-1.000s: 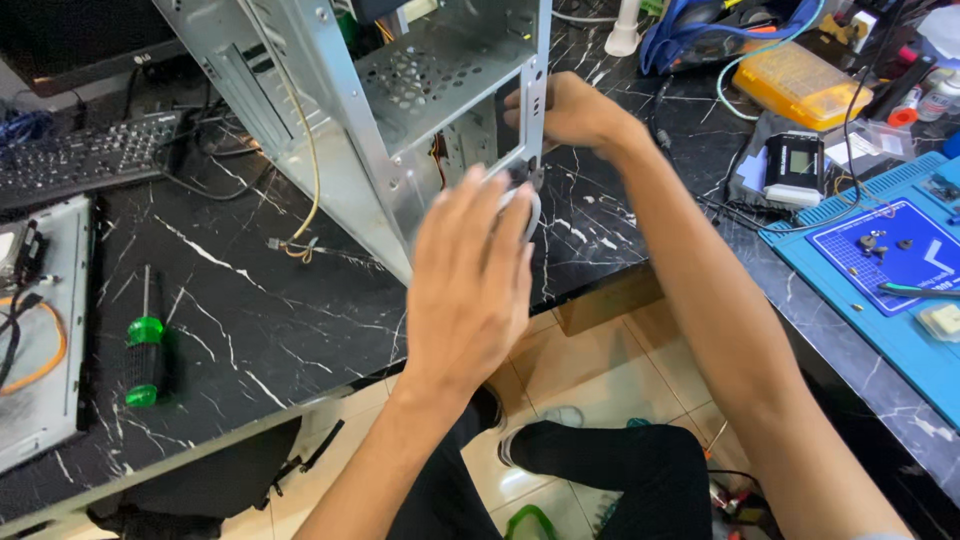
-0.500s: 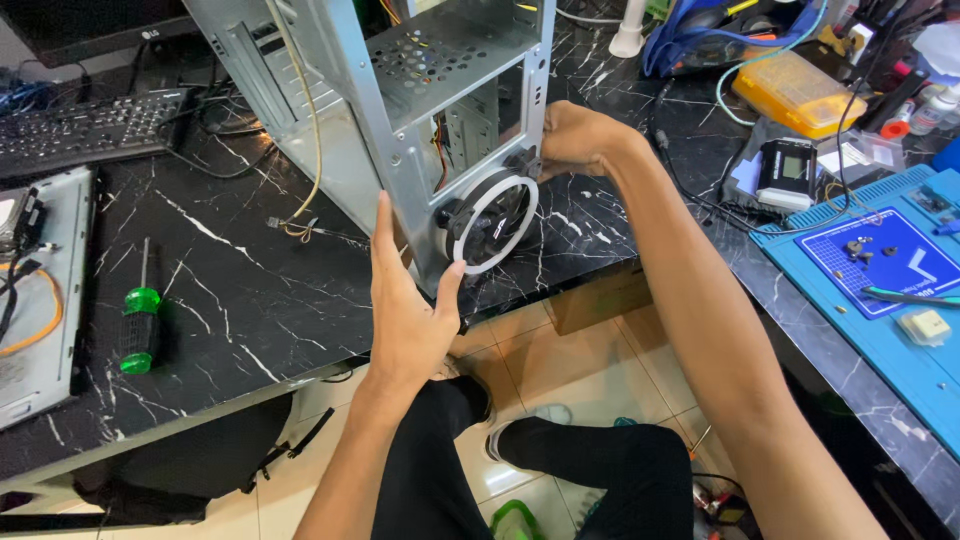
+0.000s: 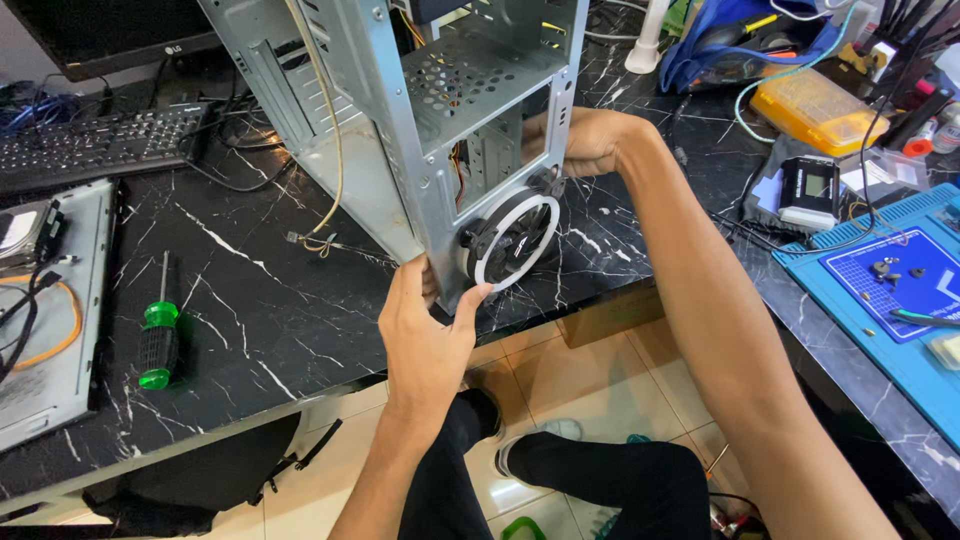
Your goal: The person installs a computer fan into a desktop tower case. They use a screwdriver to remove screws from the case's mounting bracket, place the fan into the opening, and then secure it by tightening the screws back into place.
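- At the table's near edge, our left hand (image 3: 425,325) grips the bottom corner of the bare metal computer case (image 3: 400,120), thumb up against one side of the corner and fingers on the other.
- Just beside that thumb we see the round case fan (image 3: 512,240), black with a white ring, sitting against the case's lower front.
- Our right hand (image 3: 590,140) wraps the case's far upright edge, fingers curled behind the metal and partly hidden.
- We find the case tilted on the black marble table (image 3: 260,310), with a yellowish cable hanging down its side.
- Further left lie a green-handled screwdriver (image 3: 157,345) and a keyboard (image 3: 95,145); to the right a blue work mat (image 3: 880,290).
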